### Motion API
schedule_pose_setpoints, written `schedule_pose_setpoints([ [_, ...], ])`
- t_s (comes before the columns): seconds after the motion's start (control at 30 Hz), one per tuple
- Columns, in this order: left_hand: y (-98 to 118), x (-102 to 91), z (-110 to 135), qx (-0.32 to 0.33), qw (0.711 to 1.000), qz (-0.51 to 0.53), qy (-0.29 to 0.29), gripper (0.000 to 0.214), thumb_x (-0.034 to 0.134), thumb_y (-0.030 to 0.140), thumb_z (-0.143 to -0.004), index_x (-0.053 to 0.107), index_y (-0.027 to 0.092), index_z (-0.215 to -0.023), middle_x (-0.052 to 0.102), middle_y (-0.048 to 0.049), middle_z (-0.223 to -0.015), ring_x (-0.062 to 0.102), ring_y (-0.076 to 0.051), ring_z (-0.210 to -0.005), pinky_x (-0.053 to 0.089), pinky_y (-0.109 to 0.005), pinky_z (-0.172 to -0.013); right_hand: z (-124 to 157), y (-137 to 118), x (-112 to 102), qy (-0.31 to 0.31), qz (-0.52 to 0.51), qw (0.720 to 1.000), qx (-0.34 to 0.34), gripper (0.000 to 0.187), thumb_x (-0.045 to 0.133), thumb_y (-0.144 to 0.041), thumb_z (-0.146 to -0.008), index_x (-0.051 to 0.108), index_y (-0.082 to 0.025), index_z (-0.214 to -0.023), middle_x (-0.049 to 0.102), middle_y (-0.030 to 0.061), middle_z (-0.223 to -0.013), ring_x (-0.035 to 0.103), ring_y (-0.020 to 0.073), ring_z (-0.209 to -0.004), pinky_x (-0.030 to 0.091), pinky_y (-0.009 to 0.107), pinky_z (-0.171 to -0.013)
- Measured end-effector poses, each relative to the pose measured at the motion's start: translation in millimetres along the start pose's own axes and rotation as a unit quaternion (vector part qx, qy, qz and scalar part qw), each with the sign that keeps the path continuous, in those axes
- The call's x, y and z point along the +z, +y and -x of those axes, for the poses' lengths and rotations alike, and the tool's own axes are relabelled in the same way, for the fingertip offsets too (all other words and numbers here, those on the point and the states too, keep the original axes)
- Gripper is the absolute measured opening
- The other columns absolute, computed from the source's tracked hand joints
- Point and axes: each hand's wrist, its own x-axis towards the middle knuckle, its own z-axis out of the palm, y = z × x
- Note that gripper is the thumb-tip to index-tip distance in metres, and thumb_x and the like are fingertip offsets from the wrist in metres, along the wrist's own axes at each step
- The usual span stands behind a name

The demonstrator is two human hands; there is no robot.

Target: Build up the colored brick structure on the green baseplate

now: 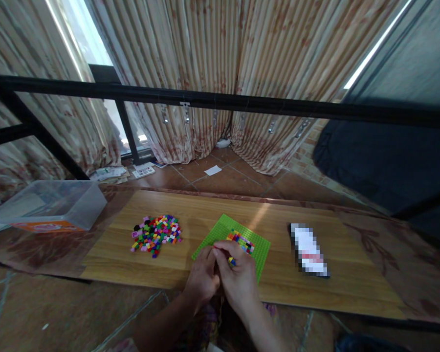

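My left hand [202,278] and my right hand [240,278] meet at the fingertips over the near left part of a green studded baseplate [212,233]. A speck of red, apparently a small red toy brick [215,247], shows in the pinch of my right thumb and forefinger. The fingers of my left hand are curled closed against it; what they hold is hidden. Rows of small multicoloured bricks [245,241] stand on the baseplate, partly covered by my right hand. To the left, a heap of loose coloured bricks [157,234] lies on the wooden board [121,261].
A phone-like object [308,249], blurred by pixels, lies on the board at the right. At the far left stands a clear plastic box [78,203] with an orange label. A black metal rail [220,99] crosses in front of patterned curtains [201,58]. Papers [213,170] lie on the tiled floor.
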Motion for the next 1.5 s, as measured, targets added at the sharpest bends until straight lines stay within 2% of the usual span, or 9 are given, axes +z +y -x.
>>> schedule_pose_setpoints([
  [0.1,-8,-1.3,6,0.016,0.999,-0.033,-0.007,0.036,0.050,0.006,-0.079,0.056,0.018,-0.113,0.062,-0.0083,-0.102,0.058,-0.024,-0.099,0.051,-0.041,-0.088,10,15,-25,0.034,0.004,0.999,0.022,0.017,0.055,-0.031,-0.087,0.070,-0.023,-0.091,0.071,0.0035,-0.091,0.065,0.0172,-0.086,0.050,0.028,-0.076],
  [0.23,-7,-0.2,4,0.012,0.998,-0.068,-0.004,0.036,0.051,0.007,-0.080,0.053,0.017,-0.115,0.061,-0.0083,-0.105,0.056,-0.024,-0.102,0.050,-0.041,-0.091,14,35,-49,0.095,0.015,0.993,0.066,0.019,0.059,-0.037,-0.084,0.070,-0.022,-0.090,0.071,0.0042,-0.091,0.065,0.0179,-0.085,0.050,0.029,-0.075],
  [0.37,-3,-1.7,3,0.017,0.997,-0.073,-0.004,0.032,0.053,0.011,-0.083,0.053,0.016,-0.115,0.061,-0.0087,-0.106,0.055,-0.024,-0.102,0.049,-0.041,-0.092,6,50,-65,0.158,0.013,0.983,0.091,0.022,0.063,-0.040,-0.081,0.070,-0.019,-0.085,0.069,0.0055,-0.088,0.063,0.0182,-0.081,0.049,0.031,-0.074],
  [0.47,-4,-2.6,4,0.021,0.997,-0.073,-0.005,0.033,0.053,0.011,-0.083,0.053,0.015,-0.115,0.061,-0.0090,-0.106,0.055,-0.024,-0.102,0.049,-0.040,-0.092,-3,57,-70,0.177,0.028,0.980,0.083,0.023,0.065,-0.041,-0.077,0.070,-0.018,-0.081,0.068,0.0061,-0.087,0.062,0.0191,-0.082,0.048,0.033,-0.076],
  [0.67,-6,-2.0,4,0.034,0.997,-0.066,0.003,0.033,0.053,0.011,-0.083,0.052,0.016,-0.116,0.061,-0.0086,-0.106,0.055,-0.023,-0.102,0.049,-0.039,-0.091,-20,64,-58,0.164,0.039,0.981,0.093,0.027,0.067,-0.045,-0.073,0.073,-0.019,-0.078,0.069,0.0075,-0.087,0.063,0.0213,-0.085,0.048,0.034,-0.078],
  [1.03,-6,-0.1,4,0.018,0.998,-0.059,-0.012,0.032,0.053,0.012,-0.083,0.052,0.017,-0.115,0.060,-0.0082,-0.104,0.055,-0.024,-0.100,0.049,-0.041,-0.090,-30,89,-36,0.155,-0.040,0.973,0.166,0.028,0.072,-0.042,-0.066,0.074,-0.017,-0.079,0.069,0.0070,-0.085,0.063,0.0219,-0.083,0.049,0.033,-0.071],
  [1.3,-4,-2.0,3,0.017,0.998,-0.052,-0.016,0.031,0.052,0.011,-0.083,0.052,0.017,-0.114,0.059,-0.0084,-0.104,0.055,-0.024,-0.100,0.049,-0.040,-0.091,-29,98,-31,0.178,-0.055,0.970,0.156,0.038,0.074,-0.051,-0.062,0.074,-0.015,-0.077,0.072,0.0077,-0.079,0.065,0.0207,-0.074,0.050,0.031,-0.065],
  [1.5,-2,-3.2,3,0.015,0.999,-0.047,-0.019,0.032,0.051,0.012,-0.083,0.052,0.017,-0.114,0.059,-0.0085,-0.104,0.055,-0.024,-0.100,0.049,-0.041,-0.091,-28,100,-27,0.190,-0.058,0.967,0.160,0.036,0.074,-0.050,-0.064,0.073,-0.015,-0.076,0.073,0.0069,-0.077,0.066,0.0204,-0.073,0.052,0.033,-0.070],
])
